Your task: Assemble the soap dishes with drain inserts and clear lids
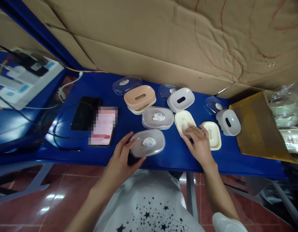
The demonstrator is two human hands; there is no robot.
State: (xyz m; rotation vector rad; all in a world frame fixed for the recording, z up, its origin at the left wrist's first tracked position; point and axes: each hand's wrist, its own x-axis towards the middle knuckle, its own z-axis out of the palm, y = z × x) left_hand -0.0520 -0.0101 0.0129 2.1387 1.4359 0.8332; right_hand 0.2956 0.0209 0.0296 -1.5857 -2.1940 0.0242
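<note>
My left hand (123, 154) grips the left end of a lidded soap box (156, 149), thumb and fingers around its sides. A round-ended clear lid with a printed label covers this box. My right hand (198, 141) is closed on the near edge of a cream tray (184, 117), its fingertips partly hidden. Just right of that hand lies a second cream tray (215, 138). Another lidded soap box (151, 117) sits behind the one in my left hand. Farther back are a peach slotted box (139, 101) over a cream tray, and a white slotted box (185, 100).
Loose clear lids (127, 84) lie along the cardboard wall (139, 42). A grey slotted box (232, 122) stands beside an open carton (255, 125) with bagged pieces. Left are a lit phone (104, 125), a dark phone-like slab (83, 112) and a cabled power strip (25, 83).
</note>
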